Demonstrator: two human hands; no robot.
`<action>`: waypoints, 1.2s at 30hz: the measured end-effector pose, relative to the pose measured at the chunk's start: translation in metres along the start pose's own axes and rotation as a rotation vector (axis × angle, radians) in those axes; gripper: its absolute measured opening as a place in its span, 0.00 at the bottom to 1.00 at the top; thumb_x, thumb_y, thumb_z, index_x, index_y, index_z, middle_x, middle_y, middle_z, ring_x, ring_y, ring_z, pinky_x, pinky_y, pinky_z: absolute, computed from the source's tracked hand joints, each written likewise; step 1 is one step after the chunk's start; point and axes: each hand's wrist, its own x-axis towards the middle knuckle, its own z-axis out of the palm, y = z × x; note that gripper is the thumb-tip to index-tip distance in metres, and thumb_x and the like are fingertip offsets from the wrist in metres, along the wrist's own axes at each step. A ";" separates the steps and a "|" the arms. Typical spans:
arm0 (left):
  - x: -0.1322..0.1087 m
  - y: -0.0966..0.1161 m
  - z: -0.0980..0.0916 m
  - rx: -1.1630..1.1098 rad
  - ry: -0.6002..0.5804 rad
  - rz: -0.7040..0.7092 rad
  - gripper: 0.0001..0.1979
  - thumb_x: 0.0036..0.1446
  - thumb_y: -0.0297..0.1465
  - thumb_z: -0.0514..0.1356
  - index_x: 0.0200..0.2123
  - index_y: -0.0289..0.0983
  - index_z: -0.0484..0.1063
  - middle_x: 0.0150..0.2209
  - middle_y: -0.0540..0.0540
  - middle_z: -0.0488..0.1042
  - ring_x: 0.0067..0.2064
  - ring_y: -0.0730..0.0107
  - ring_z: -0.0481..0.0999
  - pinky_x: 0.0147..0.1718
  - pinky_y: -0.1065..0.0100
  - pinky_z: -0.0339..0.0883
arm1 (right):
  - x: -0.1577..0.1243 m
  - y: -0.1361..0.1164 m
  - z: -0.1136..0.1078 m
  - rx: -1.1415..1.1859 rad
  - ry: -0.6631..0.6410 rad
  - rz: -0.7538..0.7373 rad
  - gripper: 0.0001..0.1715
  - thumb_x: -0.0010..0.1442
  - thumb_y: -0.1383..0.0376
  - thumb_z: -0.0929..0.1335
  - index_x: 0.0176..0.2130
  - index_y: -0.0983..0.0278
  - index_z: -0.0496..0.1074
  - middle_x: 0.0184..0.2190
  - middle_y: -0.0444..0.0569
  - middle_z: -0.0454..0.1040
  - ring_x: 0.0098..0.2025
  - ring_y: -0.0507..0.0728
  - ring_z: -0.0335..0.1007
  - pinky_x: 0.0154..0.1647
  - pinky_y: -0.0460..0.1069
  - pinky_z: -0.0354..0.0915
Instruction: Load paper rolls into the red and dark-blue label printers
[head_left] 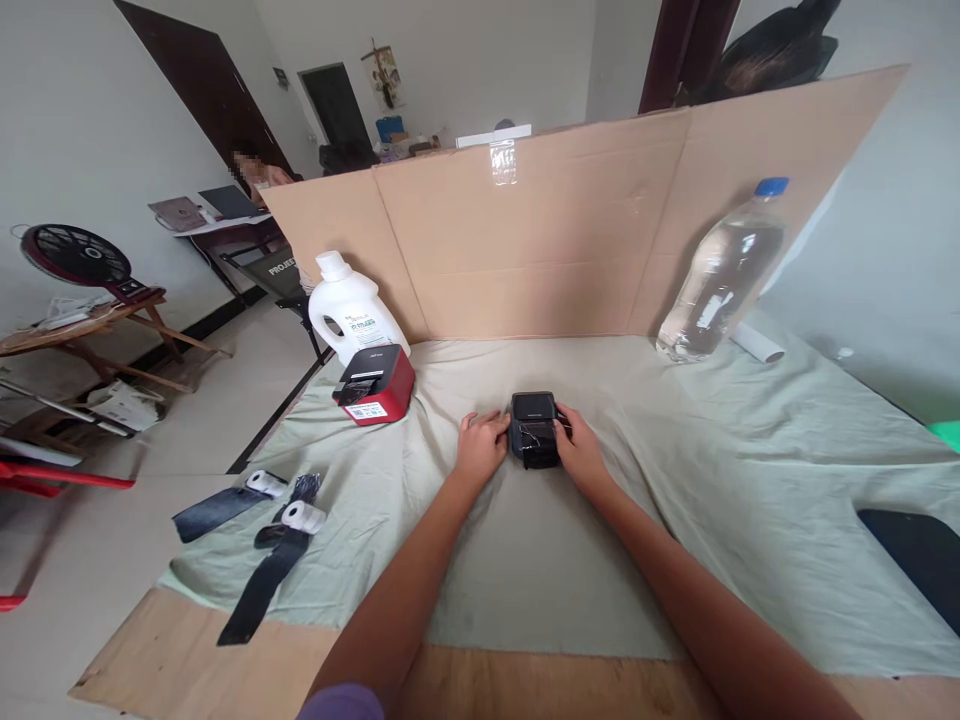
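A small black device [534, 408] rests on the pale green cloth [555, 570] in the middle, with shiny dark material across its front. At its left side is my left hand [482, 445], its fingers bent and touching or nearly touching the casing. My right hand [580, 450] lies along the right side, thumb and fingers against the device's edge. Left of the hands stands a red and black box-shaped device [386, 385]. Two white rolls, one [266, 484] behind the other [304, 517], lie at the left beside dark strips [262, 590].
A white jug [352, 310] stands behind the red device. A cardboard panel [525, 240] rises at the back. A large clear bottle [720, 280] and a white tube [757, 343] are at the back right. A dark flat object [915, 560] lies far right.
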 end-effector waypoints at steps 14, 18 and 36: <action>0.000 0.000 0.001 -0.011 0.004 0.004 0.24 0.58 0.20 0.54 0.53 0.46 0.77 0.53 0.47 0.78 0.60 0.60 0.73 0.66 0.48 0.48 | -0.002 -0.010 -0.004 0.082 -0.042 0.053 0.23 0.64 0.56 0.61 0.55 0.63 0.67 0.53 0.58 0.74 0.50 0.61 0.74 0.55 0.59 0.68; 0.001 -0.003 0.001 -0.143 0.012 -0.078 0.22 0.60 0.22 0.54 0.52 0.45 0.78 0.55 0.47 0.77 0.61 0.62 0.72 0.66 0.51 0.52 | -0.004 -0.014 -0.005 0.097 -0.028 0.060 0.21 0.64 0.56 0.61 0.52 0.63 0.68 0.52 0.58 0.75 0.50 0.61 0.75 0.54 0.60 0.69; 0.002 -0.001 -0.001 -0.256 0.012 -0.131 0.23 0.64 0.44 0.57 0.60 0.46 0.72 0.58 0.47 0.75 0.63 0.61 0.68 0.67 0.55 0.50 | 0.070 -0.002 -0.011 -0.212 -0.151 -0.149 0.30 0.66 0.61 0.58 0.64 0.62 0.67 0.64 0.51 0.68 0.66 0.61 0.61 0.69 0.60 0.55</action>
